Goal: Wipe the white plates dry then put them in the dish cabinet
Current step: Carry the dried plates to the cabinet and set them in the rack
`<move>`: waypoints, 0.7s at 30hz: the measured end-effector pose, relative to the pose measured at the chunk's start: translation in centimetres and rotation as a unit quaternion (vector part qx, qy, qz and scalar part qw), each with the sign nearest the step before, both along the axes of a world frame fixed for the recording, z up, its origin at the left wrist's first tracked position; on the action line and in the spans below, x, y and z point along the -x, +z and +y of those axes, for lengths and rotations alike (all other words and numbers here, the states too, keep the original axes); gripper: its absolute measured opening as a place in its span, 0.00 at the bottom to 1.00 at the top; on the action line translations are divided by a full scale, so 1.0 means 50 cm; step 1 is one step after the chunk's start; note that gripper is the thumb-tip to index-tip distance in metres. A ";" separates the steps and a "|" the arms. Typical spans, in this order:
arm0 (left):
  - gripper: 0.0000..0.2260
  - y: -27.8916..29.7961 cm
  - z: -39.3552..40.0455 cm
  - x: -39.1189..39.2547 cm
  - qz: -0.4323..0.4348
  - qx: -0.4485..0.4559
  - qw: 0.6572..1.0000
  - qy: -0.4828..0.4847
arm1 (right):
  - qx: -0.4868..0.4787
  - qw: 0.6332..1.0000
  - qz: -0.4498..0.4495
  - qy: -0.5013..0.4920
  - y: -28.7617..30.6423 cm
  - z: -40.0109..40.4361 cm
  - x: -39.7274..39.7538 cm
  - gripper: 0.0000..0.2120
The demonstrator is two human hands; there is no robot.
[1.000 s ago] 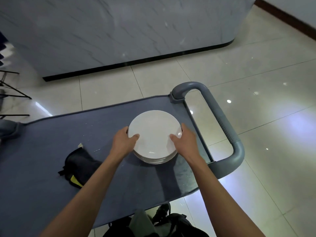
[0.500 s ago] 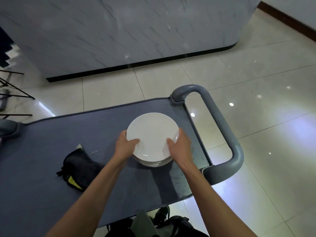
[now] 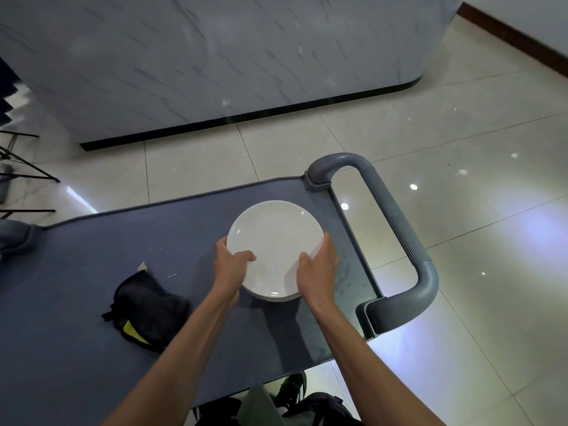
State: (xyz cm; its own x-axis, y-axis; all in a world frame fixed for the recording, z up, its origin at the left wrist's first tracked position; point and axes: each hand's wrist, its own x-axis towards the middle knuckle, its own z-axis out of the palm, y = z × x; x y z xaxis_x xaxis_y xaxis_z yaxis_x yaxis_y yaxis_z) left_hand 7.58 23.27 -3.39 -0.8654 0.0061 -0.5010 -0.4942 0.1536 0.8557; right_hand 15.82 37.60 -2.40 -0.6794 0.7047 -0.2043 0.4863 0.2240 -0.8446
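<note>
Gripping the stack of white plates (image 3: 273, 241) from both sides, your left hand (image 3: 231, 265) curls round its left rim with the thumb laid across the top plate, and your right hand (image 3: 316, 270) clasps the near right rim, thumb on top, fingers wrapped down the edge. Both forearms reach forward, bare and nearly straight, converging on the stack. The plates are round, smooth and glossy, with small glints on the surface; at least two rims show at the near edge, and you cannot tell whether the stack rests on the cart or sits just above it. The stack stands at the right end of the cart top (image 3: 92, 272), a flat dark grey-blue surface with a raised lip and pale specks. A crumpled black cloth (image 3: 150, 309) with a yellow patch lies to the left, apart from your left forearm. The grey ribbed handle (image 3: 396, 222) loops just right of the plates. Beyond the cart's far edge lie glossy pale floor tiles (image 3: 461, 149) and a marbled counter wall (image 3: 215, 56).
</note>
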 end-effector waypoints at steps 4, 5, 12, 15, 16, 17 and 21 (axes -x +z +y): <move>0.25 0.004 0.000 -0.014 0.016 0.007 1.000 0.010 | 0.019 1.000 0.018 -0.013 0.003 -0.007 -0.002 0.30; 0.25 0.004 0.001 -0.019 0.021 0.009 1.000 0.012 | 0.022 0.999 0.023 -0.015 0.005 -0.009 -0.003 0.31; 0.22 0.038 0.009 -0.045 0.118 0.025 0.992 0.038 | 0.046 0.995 0.079 -0.034 0.029 -0.008 -0.011 0.31; 0.22 0.063 0.015 -0.051 0.158 0.043 0.986 0.019 | 0.032 0.994 0.100 -0.028 0.049 0.006 -0.014 0.32; 0.23 0.072 0.017 -0.054 0.173 0.053 0.983 0.014 | 0.028 0.993 0.108 -0.025 0.057 0.012 -0.016 0.33; 0.25 0.079 0.019 -0.056 0.191 0.064 0.980 0.009 | 0.026 0.993 0.118 -0.021 0.064 0.019 -0.018 0.33; 0.33 0.105 0.033 -0.063 0.256 0.098 0.962 -0.009 | 0.006 0.989 0.147 0.005 0.086 0.044 -0.033 0.35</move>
State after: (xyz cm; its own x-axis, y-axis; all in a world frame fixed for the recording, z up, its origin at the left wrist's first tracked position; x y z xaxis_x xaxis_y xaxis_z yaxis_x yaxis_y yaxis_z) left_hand 10.72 24.93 1.87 -0.9996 -0.0266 -0.0030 -0.0119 0.3408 0.9401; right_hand 17.47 39.82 1.89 -0.7179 0.6961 -0.0041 0.2165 0.2177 -0.9517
